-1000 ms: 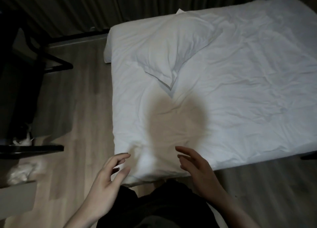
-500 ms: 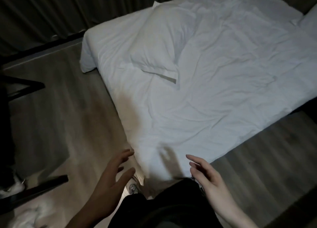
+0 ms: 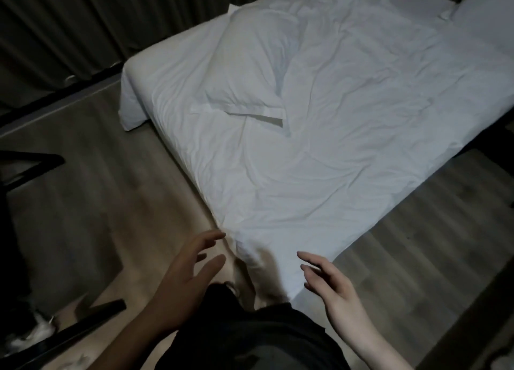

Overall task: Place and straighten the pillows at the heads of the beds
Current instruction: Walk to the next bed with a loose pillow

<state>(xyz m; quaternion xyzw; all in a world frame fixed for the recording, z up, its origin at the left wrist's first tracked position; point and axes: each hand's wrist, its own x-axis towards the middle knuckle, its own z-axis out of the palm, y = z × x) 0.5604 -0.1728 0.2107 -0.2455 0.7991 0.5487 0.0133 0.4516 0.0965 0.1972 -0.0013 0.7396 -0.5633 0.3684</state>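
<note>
At the near bed corner:
Left hand (image 3: 185, 269): spread, empty.
Right hand (image 3: 335, 283): spread, empty.
Rumpled white pillow (image 3: 250, 69): at 12 o'clock, askew on wrinkled white sheet (image 3: 347, 136).
Grey wooden floor (image 3: 111, 191): at 9 o'clock.

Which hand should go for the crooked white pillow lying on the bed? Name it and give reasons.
Left, marginally. The white pillow lies toward the left side of the white-sheeted bed, more in line with the left hand. The right hand is equally empty, open and far.

One head-worn camera looks steeply down from above the near corner of the white-sheeted bed (image 3: 319, 175), wide and close
</note>
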